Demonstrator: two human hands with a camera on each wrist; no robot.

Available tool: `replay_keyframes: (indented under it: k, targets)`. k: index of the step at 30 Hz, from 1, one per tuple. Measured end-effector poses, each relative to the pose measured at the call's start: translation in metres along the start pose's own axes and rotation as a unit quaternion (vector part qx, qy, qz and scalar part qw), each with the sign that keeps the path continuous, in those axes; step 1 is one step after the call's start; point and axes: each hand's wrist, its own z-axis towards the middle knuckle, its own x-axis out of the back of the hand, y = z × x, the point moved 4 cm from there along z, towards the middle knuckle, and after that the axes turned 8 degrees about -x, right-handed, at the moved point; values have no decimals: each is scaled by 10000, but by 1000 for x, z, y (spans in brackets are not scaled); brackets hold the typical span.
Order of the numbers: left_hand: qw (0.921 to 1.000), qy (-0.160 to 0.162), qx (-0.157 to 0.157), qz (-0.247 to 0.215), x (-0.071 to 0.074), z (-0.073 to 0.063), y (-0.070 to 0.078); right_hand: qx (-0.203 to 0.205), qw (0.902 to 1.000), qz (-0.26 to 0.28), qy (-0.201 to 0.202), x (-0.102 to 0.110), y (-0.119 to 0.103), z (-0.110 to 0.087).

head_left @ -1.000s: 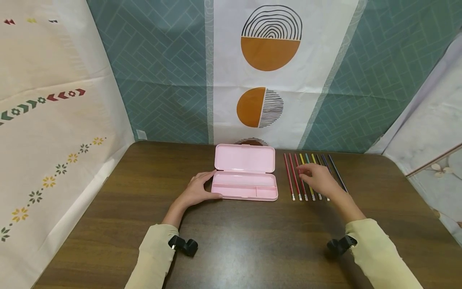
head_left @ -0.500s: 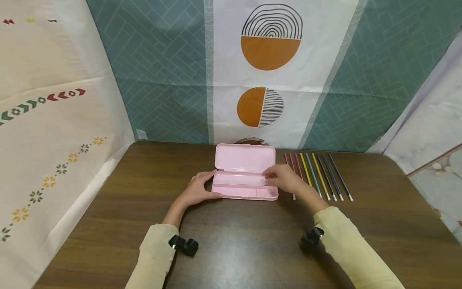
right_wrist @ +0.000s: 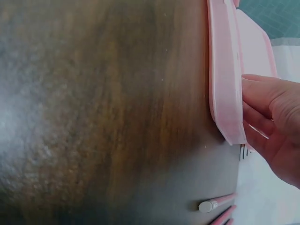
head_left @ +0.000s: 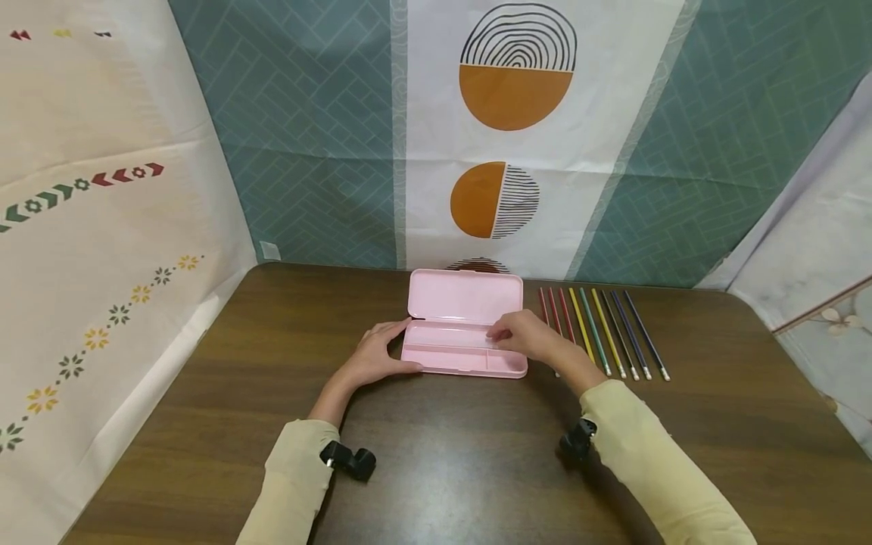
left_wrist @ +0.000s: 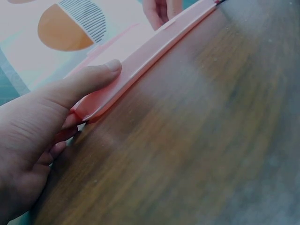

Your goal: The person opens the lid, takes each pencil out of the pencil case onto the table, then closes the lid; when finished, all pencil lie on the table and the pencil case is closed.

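Observation:
A pink pencil case [head_left: 463, 371] lies with its lid [head_left: 465, 295] raised at the back of the table. My left hand [head_left: 375, 356] grips its left end; in the left wrist view the thumb [left_wrist: 96, 79] lies over the front wall and the other fingers are partly hidden behind the end. My right hand [head_left: 534, 337] reaches into the long rear compartment, near its right end. In the right wrist view the case wall [right_wrist: 225, 79] hides those fingertips, so I cannot tell whether they pinch anything. Several pencils [head_left: 602, 329] with white eraser ends lie side by side right of the case.
The pencils are red, yellow, green, black and blue. Under everything is a brown wooden table [head_left: 436, 469]. A patterned cloth [head_left: 327, 151] hangs directly behind the table's back edge, with pale cloths at both sides.
My right hand has moved left, from above the pencils into the pencil case, uncovering some pencils. My left hand has stayed on the left end of the case.

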Motion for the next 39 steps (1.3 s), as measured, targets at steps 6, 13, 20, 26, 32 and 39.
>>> replay_keyframes:
  k: [6, 13, 20, 26, 32, 39]
  targets:
    - [10000, -19, -23, 52, 0, 1, -1, -128, 9993, -343, 7, -6, -5, 2]
    - [10000, 5, -39, 7, -1, 1, -1, -196, 9979, -596, 141, -8, -11, 6]
    - [10000, -9, -47, 5, -1, 1, -1, -91, 9955, -944, 29, -12, -14, 9]
    - [10000, -29, 4, 25, -2, 2, -3, -110, 9953, -949, -151, -11, -16, 8]
    - [10000, -19, 36, 26, -2, 2, -3, -244, 9986, -458, 64, -1, -14, 3]
    - [10000, -3, -22, 74, -3, 3, -4, -666, 9959, 73, 615, 19, -5, 0]
